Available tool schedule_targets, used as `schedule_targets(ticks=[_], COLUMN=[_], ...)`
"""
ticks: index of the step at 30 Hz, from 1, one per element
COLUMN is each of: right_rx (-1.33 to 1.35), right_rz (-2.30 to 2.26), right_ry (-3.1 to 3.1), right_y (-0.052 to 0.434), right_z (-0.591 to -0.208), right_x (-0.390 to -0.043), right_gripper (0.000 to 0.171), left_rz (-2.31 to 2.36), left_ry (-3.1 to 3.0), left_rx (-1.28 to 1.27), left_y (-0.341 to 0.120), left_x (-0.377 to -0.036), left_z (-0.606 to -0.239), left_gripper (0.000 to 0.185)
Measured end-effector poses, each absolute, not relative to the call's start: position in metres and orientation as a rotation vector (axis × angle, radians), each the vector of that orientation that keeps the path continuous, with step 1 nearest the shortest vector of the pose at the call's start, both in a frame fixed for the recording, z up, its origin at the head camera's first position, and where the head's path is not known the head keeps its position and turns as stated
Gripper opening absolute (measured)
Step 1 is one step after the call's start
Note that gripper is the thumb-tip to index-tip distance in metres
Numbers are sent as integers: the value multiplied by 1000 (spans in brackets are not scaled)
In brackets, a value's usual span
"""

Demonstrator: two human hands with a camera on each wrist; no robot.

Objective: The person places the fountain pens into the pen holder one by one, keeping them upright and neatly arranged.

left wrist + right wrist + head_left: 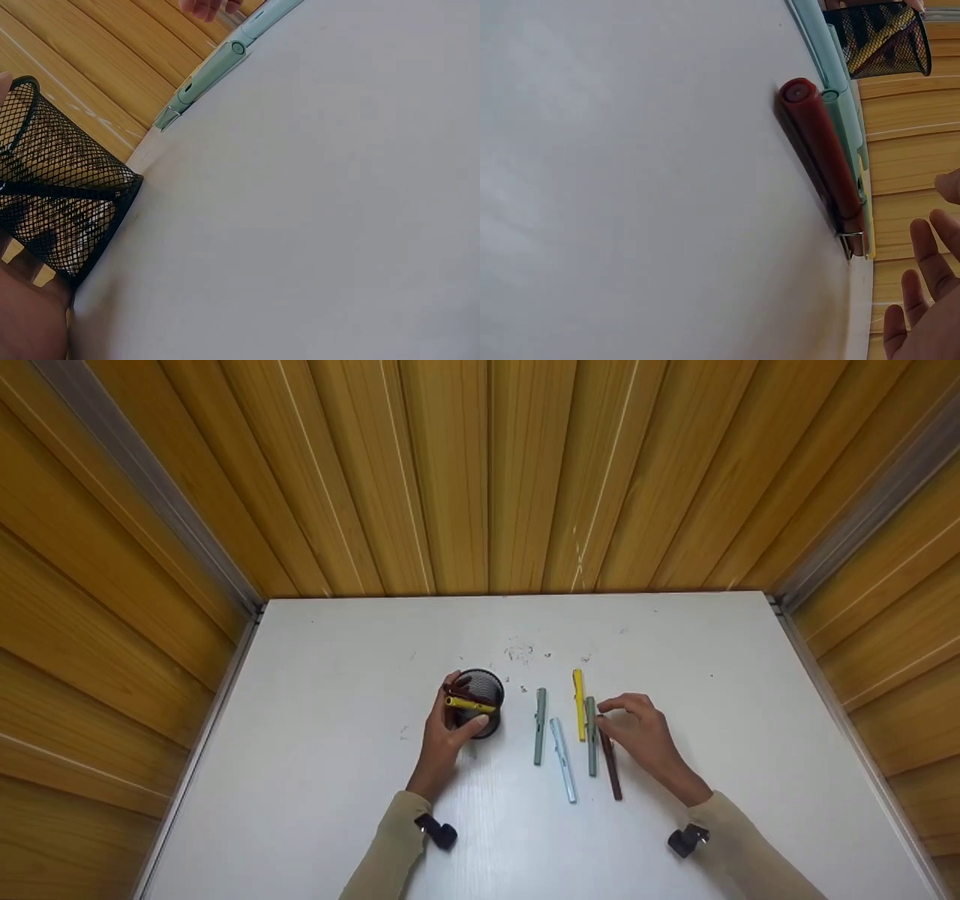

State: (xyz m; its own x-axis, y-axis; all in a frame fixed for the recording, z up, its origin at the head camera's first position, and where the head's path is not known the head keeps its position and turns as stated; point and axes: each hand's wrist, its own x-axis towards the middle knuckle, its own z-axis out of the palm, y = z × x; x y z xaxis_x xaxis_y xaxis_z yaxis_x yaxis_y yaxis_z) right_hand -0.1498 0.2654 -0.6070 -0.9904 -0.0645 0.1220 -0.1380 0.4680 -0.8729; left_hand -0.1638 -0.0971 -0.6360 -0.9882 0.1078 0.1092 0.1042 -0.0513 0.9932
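Observation:
My left hand (441, 742) grips a black mesh pen cup (491, 684), thumb at the near rim and fingers round the far left side. Inside the cup lean a yellow pen (470, 705) and a dark red one. My right hand (643, 735) hovers over the upper end of a dark red pen (613, 772), beside a grey-green pen (592, 750). In the right wrist view its fingers (930, 266) are spread and loosely bent, holding nothing. Left of these lie another yellow pen (579, 709), a light blue pen (563, 761) and a second grey-green pen (539, 731).
The pens lie on a white table (337, 735), roughly pointing away from me. Small dark marks (519, 649) dot its surface beyond the cup. Yellow wood-look panels (517, 472) rise at the back and both sides.

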Motion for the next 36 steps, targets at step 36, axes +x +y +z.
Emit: schedule_targets(ticks=[36], right_rx=[81], right_rz=[1329], right_ry=[-2653], right_y=[271], right_z=[-640], right_x=[-118], right_gripper=[27], left_rz=[2196], left_ry=[2208], left_rx=[333], left_y=[-105], left_x=[-171], left_z=[-630], left_gripper=[101])
